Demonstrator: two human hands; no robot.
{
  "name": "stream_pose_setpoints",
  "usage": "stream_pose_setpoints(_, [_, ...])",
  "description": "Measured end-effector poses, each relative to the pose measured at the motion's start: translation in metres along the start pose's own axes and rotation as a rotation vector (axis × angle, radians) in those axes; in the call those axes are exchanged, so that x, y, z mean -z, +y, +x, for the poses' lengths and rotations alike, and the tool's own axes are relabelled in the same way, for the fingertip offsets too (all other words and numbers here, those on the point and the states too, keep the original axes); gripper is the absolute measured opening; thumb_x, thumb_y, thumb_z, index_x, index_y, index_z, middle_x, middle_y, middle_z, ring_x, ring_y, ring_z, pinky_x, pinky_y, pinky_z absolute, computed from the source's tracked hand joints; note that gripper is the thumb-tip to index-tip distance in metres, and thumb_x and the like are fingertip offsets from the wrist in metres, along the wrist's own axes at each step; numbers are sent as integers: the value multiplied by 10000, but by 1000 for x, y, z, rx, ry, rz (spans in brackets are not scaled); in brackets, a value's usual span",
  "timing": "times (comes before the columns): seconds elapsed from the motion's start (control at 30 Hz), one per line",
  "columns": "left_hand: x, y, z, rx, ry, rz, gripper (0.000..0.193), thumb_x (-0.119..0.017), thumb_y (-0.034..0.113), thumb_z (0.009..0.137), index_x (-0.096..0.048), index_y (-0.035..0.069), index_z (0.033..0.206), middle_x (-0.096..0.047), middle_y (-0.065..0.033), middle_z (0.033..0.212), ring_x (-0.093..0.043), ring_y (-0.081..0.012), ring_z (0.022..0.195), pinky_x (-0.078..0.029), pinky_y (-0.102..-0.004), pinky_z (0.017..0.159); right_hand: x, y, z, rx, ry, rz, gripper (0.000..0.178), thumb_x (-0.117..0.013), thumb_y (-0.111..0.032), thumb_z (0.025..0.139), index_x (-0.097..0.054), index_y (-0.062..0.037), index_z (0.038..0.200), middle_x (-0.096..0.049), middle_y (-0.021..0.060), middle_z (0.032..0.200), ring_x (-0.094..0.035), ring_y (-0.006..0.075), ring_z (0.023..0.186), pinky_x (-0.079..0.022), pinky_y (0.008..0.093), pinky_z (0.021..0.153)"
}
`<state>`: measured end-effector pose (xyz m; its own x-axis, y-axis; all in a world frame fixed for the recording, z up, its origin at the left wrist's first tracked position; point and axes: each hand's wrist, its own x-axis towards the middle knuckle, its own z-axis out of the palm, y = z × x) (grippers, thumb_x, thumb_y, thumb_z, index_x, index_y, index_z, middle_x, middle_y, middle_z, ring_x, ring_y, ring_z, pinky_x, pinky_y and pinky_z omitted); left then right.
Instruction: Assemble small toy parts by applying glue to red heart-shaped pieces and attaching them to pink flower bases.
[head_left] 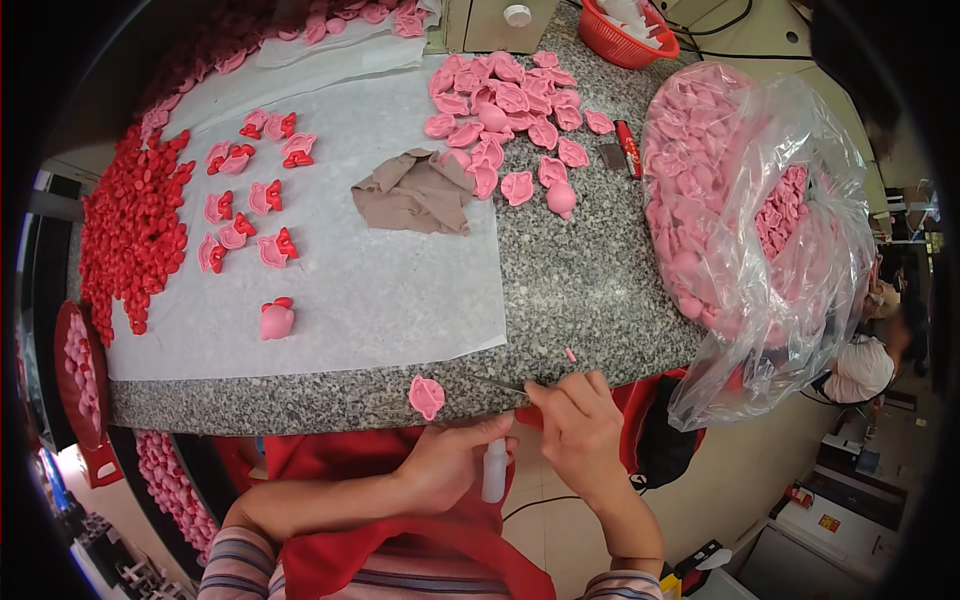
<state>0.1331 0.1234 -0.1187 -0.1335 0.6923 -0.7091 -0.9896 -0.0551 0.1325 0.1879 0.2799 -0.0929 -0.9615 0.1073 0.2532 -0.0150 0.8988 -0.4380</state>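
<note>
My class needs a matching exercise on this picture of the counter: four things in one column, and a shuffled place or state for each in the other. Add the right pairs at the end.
Column one
1. brown cloth
2. white bottle
3. thin metal tool
4. clear plastic bag

Column two
A. in the right hand
B. filled with pink pieces
C. lying crumpled
D. in the left hand

Right pairs: 1-C, 2-D, 3-A, 4-B
</note>
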Motion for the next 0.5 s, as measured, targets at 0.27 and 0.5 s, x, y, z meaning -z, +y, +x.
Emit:
stream_pose_setpoints(0.27, [4,1,-3,54,6,31,149,-586,135,833,-565,51,954,-556,-27,930,-541,-159,859,-434,-318,793,-3,3,4,7,48,11,324,-577,70,571,-616,-45,872,-457,47,698,-466,222,627,-410,311,520])
stream_pose_setpoints(0.5, [-19,21,-45,-320,-274,419,99,-561,-35,813,-571,1,904,-535,-84,961,-546,-135,854,-452,-256,758,23,31,56,-120,376,-295,204,-595,-1,746,-627,-14,947,-562,102,885,-533,238,833,-423,303,731])
